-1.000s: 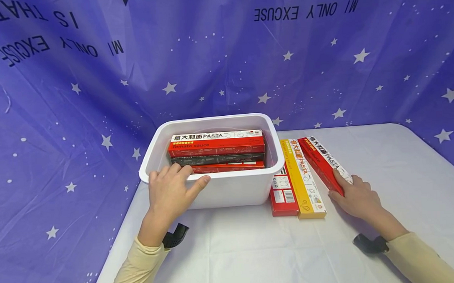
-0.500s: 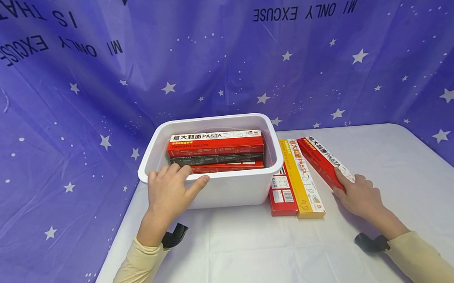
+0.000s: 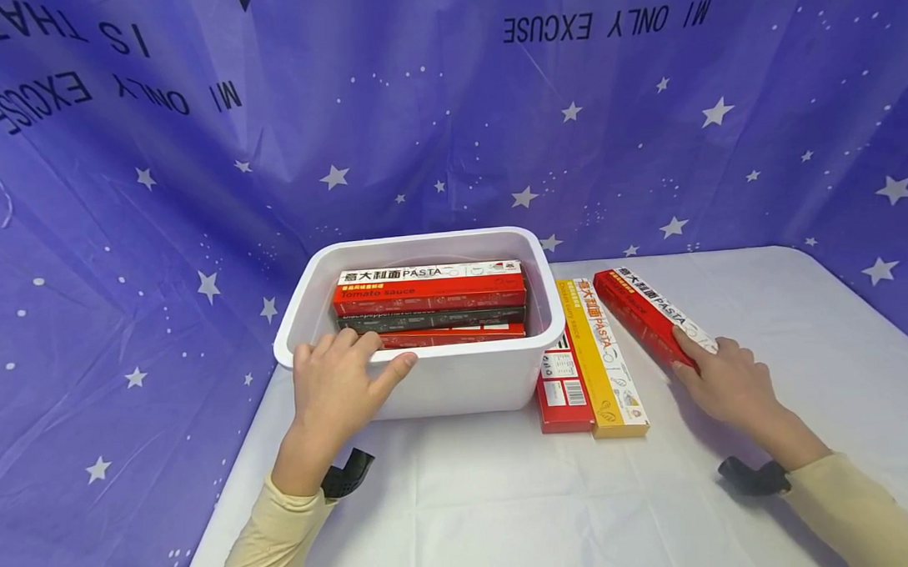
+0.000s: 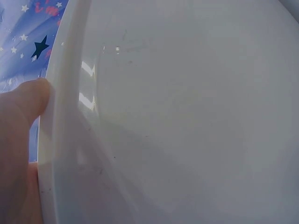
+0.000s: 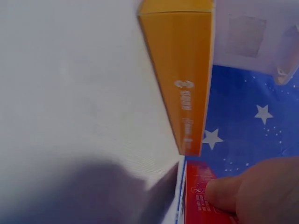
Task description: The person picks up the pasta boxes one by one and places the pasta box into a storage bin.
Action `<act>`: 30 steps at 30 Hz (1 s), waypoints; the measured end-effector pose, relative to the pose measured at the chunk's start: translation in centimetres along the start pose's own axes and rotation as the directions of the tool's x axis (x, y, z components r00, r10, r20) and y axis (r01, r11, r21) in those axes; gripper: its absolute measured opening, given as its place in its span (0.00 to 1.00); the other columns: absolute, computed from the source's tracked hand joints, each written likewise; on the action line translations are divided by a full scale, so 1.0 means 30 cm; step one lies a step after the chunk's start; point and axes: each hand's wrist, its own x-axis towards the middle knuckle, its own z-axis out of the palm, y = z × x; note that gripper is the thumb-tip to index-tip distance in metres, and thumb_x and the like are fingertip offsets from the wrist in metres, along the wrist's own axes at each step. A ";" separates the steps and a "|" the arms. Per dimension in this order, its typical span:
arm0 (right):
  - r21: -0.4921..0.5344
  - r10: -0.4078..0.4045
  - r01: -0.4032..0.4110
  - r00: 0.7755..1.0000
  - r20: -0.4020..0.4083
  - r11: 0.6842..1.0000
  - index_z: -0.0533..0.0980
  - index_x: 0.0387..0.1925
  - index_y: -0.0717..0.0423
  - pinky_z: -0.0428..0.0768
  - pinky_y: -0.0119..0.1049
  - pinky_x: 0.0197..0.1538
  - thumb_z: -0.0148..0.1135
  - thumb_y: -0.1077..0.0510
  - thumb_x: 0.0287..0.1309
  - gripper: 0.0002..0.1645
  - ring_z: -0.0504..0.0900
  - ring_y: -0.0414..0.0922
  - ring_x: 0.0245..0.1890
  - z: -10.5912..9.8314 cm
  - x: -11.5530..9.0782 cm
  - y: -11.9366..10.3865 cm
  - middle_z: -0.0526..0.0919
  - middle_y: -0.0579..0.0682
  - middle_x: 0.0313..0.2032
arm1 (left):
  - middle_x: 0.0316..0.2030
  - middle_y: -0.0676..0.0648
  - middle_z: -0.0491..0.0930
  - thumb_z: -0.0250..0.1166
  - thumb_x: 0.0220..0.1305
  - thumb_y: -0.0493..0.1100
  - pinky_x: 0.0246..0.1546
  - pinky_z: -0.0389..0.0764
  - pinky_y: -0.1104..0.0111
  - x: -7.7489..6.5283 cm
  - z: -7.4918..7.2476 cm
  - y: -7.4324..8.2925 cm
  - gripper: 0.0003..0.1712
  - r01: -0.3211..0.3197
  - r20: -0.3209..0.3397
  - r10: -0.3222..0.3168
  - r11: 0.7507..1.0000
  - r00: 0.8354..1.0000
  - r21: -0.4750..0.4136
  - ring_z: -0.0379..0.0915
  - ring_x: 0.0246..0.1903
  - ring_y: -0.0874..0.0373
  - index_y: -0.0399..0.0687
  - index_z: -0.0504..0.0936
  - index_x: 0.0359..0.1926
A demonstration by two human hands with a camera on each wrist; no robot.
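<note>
My left hand [image 3: 341,383] grips the front left rim of a white plastic bin [image 3: 457,383], fingers over the edge and thumb along the outside. In the left wrist view the bin's smooth wall [image 4: 187,102] fills most of the frame. Inside the bin lie several pasta boxes, with a red tomato sauce box [image 3: 432,294] on top and a dark box [image 3: 440,320] below it. At the right, my right hand [image 3: 731,382] holds the near end of a red-and-white pasta box [image 3: 646,318], thumb on its red side [image 5: 198,186] in the right wrist view.
Between the bin and my right hand, a yellow pasta box [image 3: 603,370] lies beside a red box [image 3: 566,396] on the white-covered table [image 3: 492,507]. A purple curtain with stars [image 3: 418,126] hangs behind the table.
The held red-and-white box and my right hand have shifted slightly to the right, away from the yellow box. My left hand stays on the bin's rim.
</note>
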 end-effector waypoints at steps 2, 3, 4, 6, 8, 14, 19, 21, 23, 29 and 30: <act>-0.002 -0.011 0.011 1.000 -0.008 1.000 0.56 0.78 0.54 0.72 0.65 0.39 0.53 0.46 0.71 0.40 0.70 0.78 0.49 -0.019 0.001 -0.003 0.64 0.85 0.57 | 0.36 0.42 0.85 0.62 0.61 0.71 0.37 0.66 0.51 -0.001 0.000 0.000 0.32 -0.001 -0.002 0.001 1.000 1.000 0.000 0.78 0.37 0.43 0.47 0.86 0.43; -0.002 -0.014 0.014 1.000 -0.007 1.000 0.56 0.78 0.53 0.72 0.66 0.39 0.53 0.46 0.71 0.40 0.70 0.79 0.50 -0.030 0.002 -0.005 0.64 0.85 0.57 | 0.36 0.42 0.85 0.62 0.61 0.71 0.36 0.66 0.51 -0.001 0.000 0.000 0.32 -0.002 -0.004 0.002 1.000 1.000 -0.001 0.78 0.36 0.43 0.47 0.86 0.43; -0.004 -0.020 0.020 1.000 -0.009 1.000 0.56 0.78 0.53 0.71 0.66 0.39 0.52 0.46 0.71 0.40 0.70 0.79 0.50 -0.042 0.003 -0.008 0.64 0.85 0.58 | 0.36 0.43 0.85 0.63 0.61 0.71 0.36 0.66 0.51 -0.001 0.000 0.000 0.32 -0.003 -0.005 0.003 1.000 1.000 -0.001 0.78 0.36 0.43 0.47 0.86 0.43; -0.010 -0.033 0.033 0.999 -0.015 0.999 0.55 0.78 0.53 0.71 0.66 0.40 0.52 0.46 0.72 0.40 0.69 0.80 0.50 -0.067 0.007 -0.012 0.64 0.86 0.58 | 0.36 0.43 0.84 0.63 0.61 0.70 0.36 0.65 0.52 -0.001 0.000 -0.001 0.32 -0.005 -0.009 0.005 1.000 1.000 -0.002 0.78 0.36 0.43 0.47 0.86 0.43; -0.023 -0.053 0.053 0.998 -0.025 0.998 0.55 0.78 0.53 0.72 0.66 0.39 0.53 0.46 0.72 0.39 0.70 0.80 0.50 -0.094 0.011 -0.017 0.64 0.86 0.58 | 0.36 0.43 0.84 0.63 0.61 0.70 0.36 0.65 0.52 0.000 0.001 -0.001 0.32 -0.005 -0.010 0.005 1.000 1.000 -0.004 0.77 0.36 0.43 0.47 0.86 0.43; -0.078 -0.115 0.110 0.992 -0.057 0.991 0.58 0.77 0.54 0.74 0.64 0.36 0.54 0.47 0.72 0.39 0.72 0.80 0.47 -0.189 0.031 -0.037 0.68 0.84 0.55 | 0.36 0.43 0.84 0.62 0.61 0.71 0.36 0.65 0.52 -0.001 0.002 -0.001 0.33 -0.002 -0.003 0.002 1.000 1.000 -0.001 0.77 0.36 0.43 0.46 0.86 0.44; -0.092 -0.163 0.156 0.984 -0.075 0.983 0.58 0.77 0.55 0.75 0.64 0.37 0.54 0.47 0.72 0.38 0.73 0.78 0.47 -0.283 0.050 -0.052 0.70 0.82 0.54 | 0.36 0.43 0.84 0.62 0.62 0.71 0.36 0.65 0.52 -0.002 0.001 0.000 0.33 0.003 0.008 -0.003 1.000 1.000 -0.003 0.77 0.36 0.43 0.47 0.86 0.44; -0.098 -0.181 0.174 0.980 -0.077 0.980 0.57 0.77 0.54 0.74 0.64 0.38 0.55 0.48 0.73 0.38 0.73 0.76 0.47 -0.321 0.058 -0.055 0.70 0.80 0.55 | 0.37 0.43 0.84 0.62 0.62 0.71 0.37 0.65 0.52 -0.001 0.001 0.000 0.33 0.004 0.011 -0.004 1.000 1.000 -0.006 0.77 0.36 0.43 0.47 0.86 0.44; -0.104 -0.197 0.189 0.978 -0.072 0.976 0.56 0.78 0.53 0.74 0.65 0.40 0.55 0.48 0.73 0.39 0.72 0.75 0.49 -0.358 0.069 -0.061 0.69 0.80 0.55 | 0.37 0.43 0.84 0.62 0.62 0.71 0.37 0.65 0.52 -0.001 0.001 0.000 0.33 0.004 0.013 -0.004 1.000 1.000 -0.006 0.77 0.37 0.43 0.46 0.86 0.44; -0.132 -0.237 0.228 0.970 -0.058 0.965 0.55 0.79 0.52 0.76 0.64 0.43 0.55 0.49 0.72 0.40 0.71 0.71 0.50 -0.444 0.095 -0.092 0.69 0.78 0.55 | 0.36 0.43 0.84 0.62 0.62 0.71 0.36 0.65 0.52 0.000 0.003 -0.002 0.33 0.006 0.008 -0.006 1.000 1.000 -0.005 0.77 0.36 0.43 0.47 0.86 0.44; -0.132 -0.243 0.234 0.968 -0.058 0.963 0.55 0.79 0.52 0.76 0.65 0.43 0.55 0.49 0.73 0.39 0.71 0.72 0.51 -0.454 0.096 -0.097 0.69 0.78 0.56 | 0.35 0.43 0.84 0.62 0.62 0.71 0.36 0.65 0.52 0.000 0.003 -0.002 0.32 0.006 0.006 -0.006 1.000 1.000 -0.006 0.77 0.35 0.44 0.47 0.86 0.43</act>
